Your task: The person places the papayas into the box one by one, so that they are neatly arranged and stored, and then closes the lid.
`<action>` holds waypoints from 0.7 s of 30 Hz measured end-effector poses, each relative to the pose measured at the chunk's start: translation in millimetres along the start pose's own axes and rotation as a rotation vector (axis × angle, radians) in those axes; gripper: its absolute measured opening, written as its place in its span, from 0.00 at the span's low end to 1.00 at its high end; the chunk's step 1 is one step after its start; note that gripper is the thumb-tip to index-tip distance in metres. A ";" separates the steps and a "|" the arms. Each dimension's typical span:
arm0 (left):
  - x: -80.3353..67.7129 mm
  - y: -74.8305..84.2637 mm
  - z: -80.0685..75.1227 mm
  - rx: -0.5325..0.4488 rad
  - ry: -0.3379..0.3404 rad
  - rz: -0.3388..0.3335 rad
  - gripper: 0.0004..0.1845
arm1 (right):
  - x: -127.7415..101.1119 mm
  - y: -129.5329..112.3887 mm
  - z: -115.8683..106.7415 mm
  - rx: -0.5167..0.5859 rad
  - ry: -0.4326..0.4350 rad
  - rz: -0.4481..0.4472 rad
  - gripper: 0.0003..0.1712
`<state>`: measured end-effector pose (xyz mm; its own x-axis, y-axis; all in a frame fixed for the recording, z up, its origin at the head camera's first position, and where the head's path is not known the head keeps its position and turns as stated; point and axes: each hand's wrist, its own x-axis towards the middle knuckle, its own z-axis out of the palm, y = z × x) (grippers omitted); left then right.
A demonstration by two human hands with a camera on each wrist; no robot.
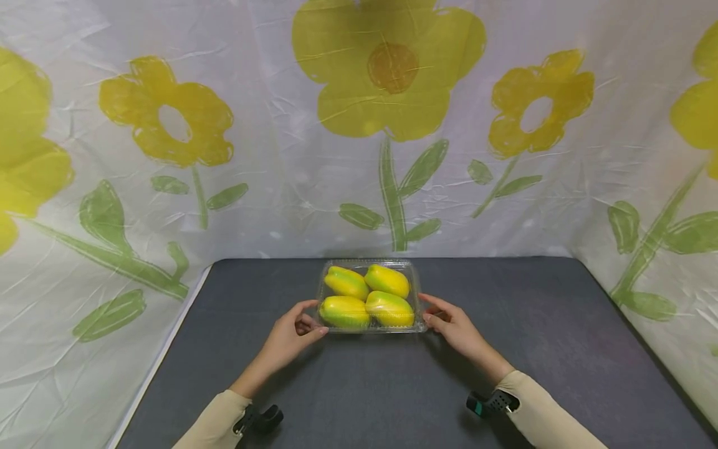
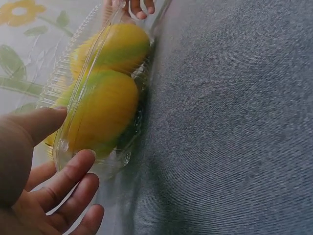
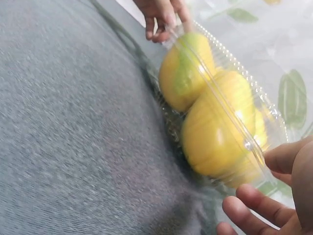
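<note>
A clear plastic clamshell box [image 1: 367, 328] sits on the dark tabletop with its lid down. Inside lie several yellow-green mangoes [image 1: 388, 308], arranged in two rows. My left hand [image 1: 293, 333] holds the box by its near left corner; the left wrist view has the thumb on the rim and fingers under it. At the near right corner my right hand [image 1: 455, 327] pinches the rim between thumb and fingers, as the right wrist view shows. Whether the box's underside touches the table all along is hard to tell.
A dark grey cloth-like tabletop [image 1: 359, 386] spreads around the box. Behind and at both sides hangs a white curtain [image 1: 275, 206] printed with yellow flowers, close to the table's back edge. Black straps with small devices [image 1: 263, 421] are on both wrists.
</note>
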<state>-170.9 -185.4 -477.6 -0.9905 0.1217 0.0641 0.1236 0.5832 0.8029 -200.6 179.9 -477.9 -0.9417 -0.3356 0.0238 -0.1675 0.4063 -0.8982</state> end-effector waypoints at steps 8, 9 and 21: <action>-2.1 1.6 -6.7 0.034 0.017 0.014 0.36 | 6.5 -4.6 -1.9 -0.044 0.010 -0.002 0.28; -2.6 2.2 -8.8 0.047 0.016 0.013 0.37 | 6.1 -5.7 -2.5 -0.058 0.020 0.007 0.28; -19.7 12.7 -46.4 0.482 0.068 0.239 0.47 | -19.7 -16.3 -37.7 -0.423 0.164 -0.236 0.37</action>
<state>-152.6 -217.6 -441.2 -0.9309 0.2534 0.2631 0.3442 0.8499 0.3990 -190.4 212.0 -447.1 -0.8914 -0.3364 0.3037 -0.4532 0.6553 -0.6043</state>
